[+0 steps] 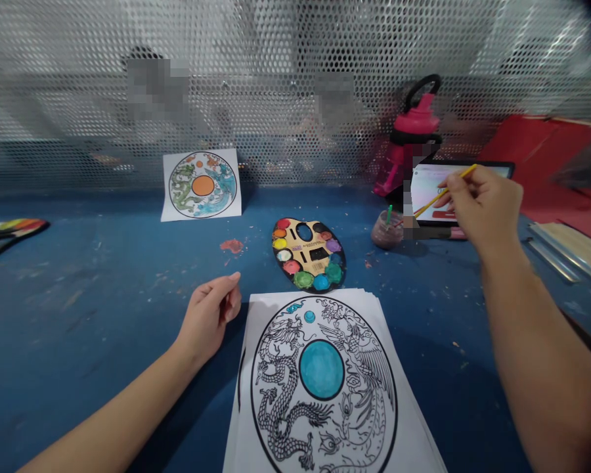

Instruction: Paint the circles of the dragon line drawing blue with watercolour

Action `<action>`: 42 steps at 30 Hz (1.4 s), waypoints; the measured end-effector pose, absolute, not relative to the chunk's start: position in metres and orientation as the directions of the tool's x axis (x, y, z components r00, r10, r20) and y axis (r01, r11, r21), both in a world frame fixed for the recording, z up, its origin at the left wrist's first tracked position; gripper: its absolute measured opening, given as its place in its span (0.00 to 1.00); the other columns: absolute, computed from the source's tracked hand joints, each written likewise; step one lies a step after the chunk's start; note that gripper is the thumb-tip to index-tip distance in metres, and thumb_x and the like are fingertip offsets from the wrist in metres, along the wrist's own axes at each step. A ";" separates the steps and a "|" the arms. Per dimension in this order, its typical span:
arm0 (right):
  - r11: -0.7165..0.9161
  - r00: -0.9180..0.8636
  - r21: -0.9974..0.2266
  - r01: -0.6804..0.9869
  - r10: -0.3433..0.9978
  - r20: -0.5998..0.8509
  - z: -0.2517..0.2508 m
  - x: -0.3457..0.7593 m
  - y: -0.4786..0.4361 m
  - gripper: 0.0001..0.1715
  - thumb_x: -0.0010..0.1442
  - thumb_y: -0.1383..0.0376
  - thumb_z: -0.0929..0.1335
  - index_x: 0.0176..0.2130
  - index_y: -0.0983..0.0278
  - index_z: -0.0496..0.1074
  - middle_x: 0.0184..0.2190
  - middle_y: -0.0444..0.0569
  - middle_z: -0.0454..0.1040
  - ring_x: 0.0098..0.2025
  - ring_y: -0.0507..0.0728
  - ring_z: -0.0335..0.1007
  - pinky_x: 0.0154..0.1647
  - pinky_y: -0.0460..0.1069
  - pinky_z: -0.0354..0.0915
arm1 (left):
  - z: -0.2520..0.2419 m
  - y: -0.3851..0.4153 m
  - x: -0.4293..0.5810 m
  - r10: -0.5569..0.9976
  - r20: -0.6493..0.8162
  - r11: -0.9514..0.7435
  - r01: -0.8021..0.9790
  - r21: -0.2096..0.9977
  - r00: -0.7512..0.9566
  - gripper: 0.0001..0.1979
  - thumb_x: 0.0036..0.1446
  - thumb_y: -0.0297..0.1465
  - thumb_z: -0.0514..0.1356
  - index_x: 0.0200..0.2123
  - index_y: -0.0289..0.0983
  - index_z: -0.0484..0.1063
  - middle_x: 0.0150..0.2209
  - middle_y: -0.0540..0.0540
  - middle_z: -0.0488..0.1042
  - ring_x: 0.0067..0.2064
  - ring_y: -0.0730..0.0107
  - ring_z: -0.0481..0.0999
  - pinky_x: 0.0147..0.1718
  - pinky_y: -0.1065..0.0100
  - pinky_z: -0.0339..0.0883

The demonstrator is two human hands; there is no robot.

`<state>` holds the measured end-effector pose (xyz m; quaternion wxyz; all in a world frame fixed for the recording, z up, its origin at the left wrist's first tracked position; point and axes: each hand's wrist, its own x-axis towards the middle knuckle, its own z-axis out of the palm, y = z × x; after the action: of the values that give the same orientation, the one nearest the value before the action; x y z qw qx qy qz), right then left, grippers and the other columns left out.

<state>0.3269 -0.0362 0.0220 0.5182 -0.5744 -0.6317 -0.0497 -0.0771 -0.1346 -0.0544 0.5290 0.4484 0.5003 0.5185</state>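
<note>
The right hand (483,209) pinches a yellow pencil (443,193) between thumb and fingers, well back from its tip, and holds it slanted across the front of a tablet (453,176) propped at the far right of the bench. A light pinch like this, with the wrist relaxed, seems the steadiest way to keep the tip under control. The left hand (209,315) holds nothing: its fingers curl loosely just beside the top edge of a stack of paper (414,427), not touching it. The top sheet carries a black line drawing of a dragon and a phoenix in a ring, with its centre circle (321,369) painted turquoise. Beyond it lies an oval paint palette (308,255) with many colours, and farther back a finished coloured sheet (201,185) sits near the metal screen. A plastic cup (387,231) with a green straw stands just left of the tablet, a pink water bottle (414,128) behind it. The blue bench (79,295) is flecked with paint and scraps, with a red smear (231,246) near the palette. A red folder (539,148) lies at the right, and a perforated metal screen (295,66) closes off the far side, with blurred shapes beyond it.
</note>
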 end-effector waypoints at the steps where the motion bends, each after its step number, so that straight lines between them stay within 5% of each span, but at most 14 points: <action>1: 0.339 0.193 -0.529 0.778 0.673 0.714 0.022 0.327 -0.036 0.09 0.60 0.65 0.64 0.32 0.64 0.72 0.18 0.44 0.71 0.15 0.49 0.65 0.16 0.43 0.61 | -0.054 -0.135 -0.077 0.997 -0.066 0.062 -0.102 0.993 -0.039 0.22 0.58 0.36 0.55 0.14 0.37 0.58 0.11 0.54 0.53 0.15 0.78 0.51 0.16 0.72 0.47; 42: 0.369 0.234 -0.578 0.727 0.659 0.715 0.022 0.327 -0.033 0.09 0.59 0.66 0.65 0.31 0.67 0.73 0.16 0.44 0.70 0.15 0.48 0.66 0.14 0.41 0.59 | -0.055 -0.135 -0.077 0.995 -0.098 0.090 -0.194 0.977 -0.033 0.23 0.59 0.34 0.56 0.13 0.35 0.59 0.10 0.54 0.54 0.15 0.80 0.51 0.16 0.72 0.45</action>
<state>0.3269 -0.0332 0.0222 0.5498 -0.5608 -0.6183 -0.0310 -0.0774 -0.1347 -0.0554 0.5581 0.4146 0.4830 0.5323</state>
